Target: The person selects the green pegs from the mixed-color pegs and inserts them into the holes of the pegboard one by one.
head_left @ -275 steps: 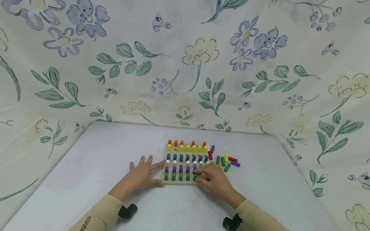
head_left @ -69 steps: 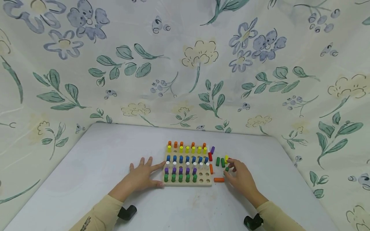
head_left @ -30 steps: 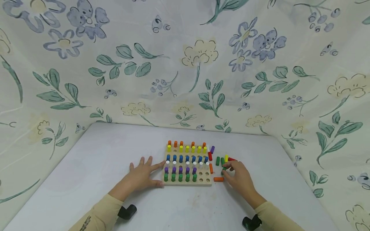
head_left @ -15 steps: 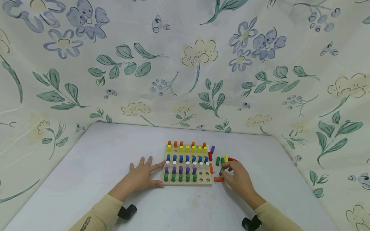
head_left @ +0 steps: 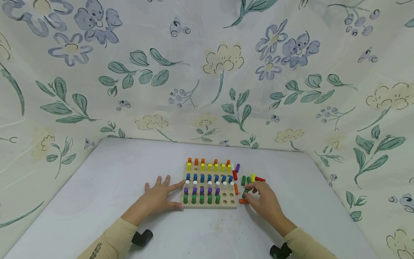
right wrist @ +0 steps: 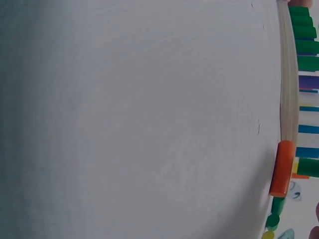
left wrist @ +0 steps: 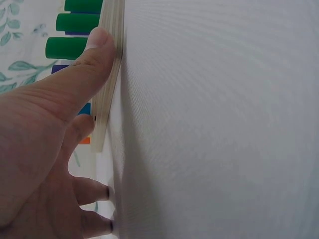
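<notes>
A wooden pegboard [head_left: 209, 207] carries rows of upright orange, yellow, blue, white, purple and green pegs. Its front right corner shows bare holes [head_left: 224, 202]. My left hand [head_left: 158, 198] lies with fingers spread at the board's left side; in the left wrist view the thumb [left wrist: 97, 50] presses the board's edge, close to a green peg [left wrist: 65, 48]. Right of the board, my right hand [head_left: 265, 201] pinches a green peg [head_left: 244, 193] between thumb and fingers, low over the table. That peg [right wrist: 309, 168] also shows at the right edge of the right wrist view.
Loose orange pegs [head_left: 236, 189] lie by the board's right side, one partly under the held peg in view. Farther back are a red peg [head_left: 235, 175], a purple peg [head_left: 237, 167], green pegs [head_left: 243, 180], a yellow peg [head_left: 253, 177] and another red peg [head_left: 260, 179].
My right hand has left the board's front right and now draws a green peg leftward across the table. Two loose orange pegs have appeared beside the board. My left hand stays put.
</notes>
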Demonstrator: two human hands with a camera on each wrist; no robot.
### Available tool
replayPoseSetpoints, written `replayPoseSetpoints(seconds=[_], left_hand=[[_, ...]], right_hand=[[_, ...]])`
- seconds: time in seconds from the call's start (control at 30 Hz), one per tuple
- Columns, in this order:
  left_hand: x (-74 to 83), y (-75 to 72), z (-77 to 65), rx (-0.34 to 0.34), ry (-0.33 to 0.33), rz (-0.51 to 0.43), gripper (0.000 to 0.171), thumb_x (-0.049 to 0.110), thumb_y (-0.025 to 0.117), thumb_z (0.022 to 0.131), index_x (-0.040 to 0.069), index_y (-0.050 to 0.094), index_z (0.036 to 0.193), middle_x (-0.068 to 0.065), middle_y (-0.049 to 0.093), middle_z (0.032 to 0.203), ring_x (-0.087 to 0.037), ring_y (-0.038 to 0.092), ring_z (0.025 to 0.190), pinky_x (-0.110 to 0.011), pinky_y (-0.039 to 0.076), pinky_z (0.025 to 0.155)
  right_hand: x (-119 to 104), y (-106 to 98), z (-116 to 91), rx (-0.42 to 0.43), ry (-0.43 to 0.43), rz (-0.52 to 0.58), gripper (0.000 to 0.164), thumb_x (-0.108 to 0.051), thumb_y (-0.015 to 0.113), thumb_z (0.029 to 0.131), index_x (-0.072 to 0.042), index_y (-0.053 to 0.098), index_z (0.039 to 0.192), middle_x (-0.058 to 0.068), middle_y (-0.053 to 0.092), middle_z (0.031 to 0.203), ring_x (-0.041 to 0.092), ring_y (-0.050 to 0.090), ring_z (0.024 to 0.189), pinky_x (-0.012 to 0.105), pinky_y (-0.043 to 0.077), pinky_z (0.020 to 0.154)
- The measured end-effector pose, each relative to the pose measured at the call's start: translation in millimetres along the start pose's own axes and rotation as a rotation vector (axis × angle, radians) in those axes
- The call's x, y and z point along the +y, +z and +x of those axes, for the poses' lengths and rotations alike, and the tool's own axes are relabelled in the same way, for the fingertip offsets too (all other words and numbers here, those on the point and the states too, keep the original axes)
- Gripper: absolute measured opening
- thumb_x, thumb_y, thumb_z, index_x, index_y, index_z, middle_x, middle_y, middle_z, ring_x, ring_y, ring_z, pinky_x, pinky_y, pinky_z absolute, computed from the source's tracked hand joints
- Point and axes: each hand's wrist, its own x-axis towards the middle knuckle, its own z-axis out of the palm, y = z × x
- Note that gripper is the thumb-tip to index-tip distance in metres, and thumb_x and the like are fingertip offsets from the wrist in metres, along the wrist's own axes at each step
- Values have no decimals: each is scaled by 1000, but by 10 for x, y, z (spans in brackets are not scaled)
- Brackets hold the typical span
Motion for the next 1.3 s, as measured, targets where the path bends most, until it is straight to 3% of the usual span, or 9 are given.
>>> replayPoseSetpoints(seconds=[0.57, 1.3], left_hand=[[-5, 2, -3, 8, 10, -4, 94, 67, 78, 74, 26, 48, 153, -37, 26, 158, -65, 13, 143, -85, 6, 105], [-13, 6, -11, 3, 11, -11, 93, 66, 77, 75, 26, 48, 153, -37, 25, 158, -65, 12, 144, -85, 6, 105]], right_hand=[[-72, 24, -17, 24, -75, 40, 22, -14, 83, 86, -17, 71, 104, -10, 65, 96, 7, 56, 89, 31, 55, 78], [-140, 103, -8, -17, -124, 77, 24, -16, 86, 84, -18, 72, 104, -13, 66, 97, 6, 57, 90, 25, 55, 79]])
